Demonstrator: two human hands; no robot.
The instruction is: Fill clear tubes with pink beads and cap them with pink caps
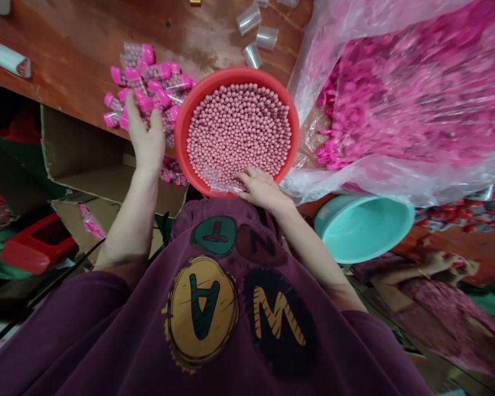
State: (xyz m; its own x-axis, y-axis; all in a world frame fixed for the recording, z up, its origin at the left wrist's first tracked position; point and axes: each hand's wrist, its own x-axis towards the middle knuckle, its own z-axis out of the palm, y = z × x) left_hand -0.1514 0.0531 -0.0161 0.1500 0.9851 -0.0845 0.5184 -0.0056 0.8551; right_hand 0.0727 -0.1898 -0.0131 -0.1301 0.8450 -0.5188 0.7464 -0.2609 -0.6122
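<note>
Right under your chin, your purple sweatshirt [214, 308] fills the frame, big letters upside down, and out front go your 2 hands! Your right hand [262, 190] curls narrow over a clear tube [225, 185], pressing it against the near rim of the red basin [185, 126], which is packed with pink beads [239, 132]. Your left hand [146, 140] is up beside the basin, fingers fanned wide at a heap of pink-capped tubes [148, 82] on the wooden table [66, 49]; can't tell if it's gripping one. Uncapped tubes [259, 36] lie past the far rim, a big plastic bag of pink parts [412, 93] sits to your right, a teal basin [365, 231] below it, a cardboard box [82, 148] to your left, and a co-worker's hands [445, 264] are busy off at lower right!
</note>
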